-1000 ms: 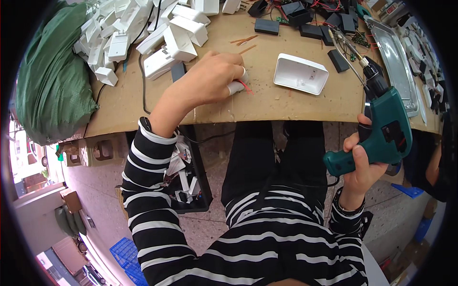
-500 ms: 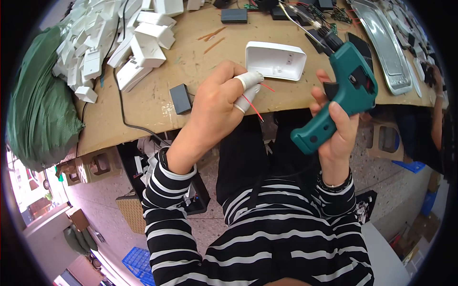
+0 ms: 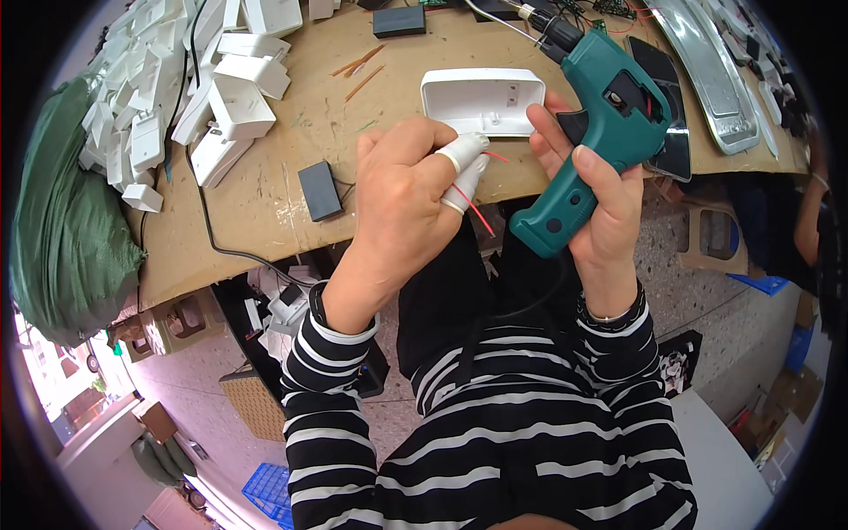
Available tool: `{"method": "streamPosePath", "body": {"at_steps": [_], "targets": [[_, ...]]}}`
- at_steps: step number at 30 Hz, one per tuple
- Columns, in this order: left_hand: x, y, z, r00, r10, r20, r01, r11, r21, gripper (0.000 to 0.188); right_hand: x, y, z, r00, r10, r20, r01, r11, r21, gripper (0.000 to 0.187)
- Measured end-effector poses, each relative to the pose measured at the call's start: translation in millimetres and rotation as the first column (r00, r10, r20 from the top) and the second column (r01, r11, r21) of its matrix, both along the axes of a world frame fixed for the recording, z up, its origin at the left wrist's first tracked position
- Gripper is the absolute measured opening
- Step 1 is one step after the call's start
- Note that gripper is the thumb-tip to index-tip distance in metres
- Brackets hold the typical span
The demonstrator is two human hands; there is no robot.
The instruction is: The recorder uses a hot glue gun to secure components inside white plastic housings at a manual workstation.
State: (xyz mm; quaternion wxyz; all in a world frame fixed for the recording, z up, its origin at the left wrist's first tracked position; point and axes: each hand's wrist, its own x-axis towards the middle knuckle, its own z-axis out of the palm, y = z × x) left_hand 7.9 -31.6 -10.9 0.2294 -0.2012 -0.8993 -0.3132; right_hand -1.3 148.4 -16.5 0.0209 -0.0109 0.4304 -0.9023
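Observation:
My left hand, with white finger cots on its thumb and forefinger, is pinched shut on a thin red wire. Two red ends stick out past the fingertips. My right hand grips a green soldering gun by its handle, fingers loosely around the trigger side. The gun's tip points toward the upper left, with a thin metal tube beside it. Just beyond my left fingertips lies an open white plastic housing, its hollow facing me. A small black box with a dark lead lies left of my left hand.
White plastic cases are heaped at the far left beside a green sack. A black cable runs over the table edge. Copper-coloured strips, another black box and a metal tray lie farther back.
My right hand and the soldering gun have come left, closer to my left hand and the white housing. My left hand still pinches the red wire. The whole view has shifted slightly.

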Motion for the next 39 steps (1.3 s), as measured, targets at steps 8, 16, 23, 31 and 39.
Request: {"method": "streamPosePath", "body": {"at_steps": [8,16,23,31,39], "targets": [[0.9,12.6,-4.7,0.996,0.064,-0.059,-0.064,0.998,0.011,0.016,-8.2,3.1,-0.5,1.000,0.026,-0.016,-0.026,1.000,0.001,0.054],[1.9,18.8,-4.8,0.994,0.107,-0.022,-0.105,0.993,0.057,0.012,-9.1,4.3,-1.3,0.999,0.015,-0.038,-0.013,0.999,0.033,0.055],[-3.6,32.0,-15.4,0.931,0.244,-0.270,-0.242,0.969,0.042,0.010,-7.4,5.6,1.2,1.000,0.012,-0.021,-0.011,0.999,0.030,0.057],[-4.3,37.6,-11.7,0.887,0.345,-0.306,-0.365,0.931,-0.006,0.010,53.1,52.0,18.0,0.975,-0.114,-0.191,0.191,0.872,0.451,0.069],[-4.0,32.0,16.9,0.955,0.293,-0.048,-0.297,0.946,-0.128,0.012,103.9,81.7,12.1,0.980,-0.091,-0.178,0.183,0.768,0.614,0.069]]}}
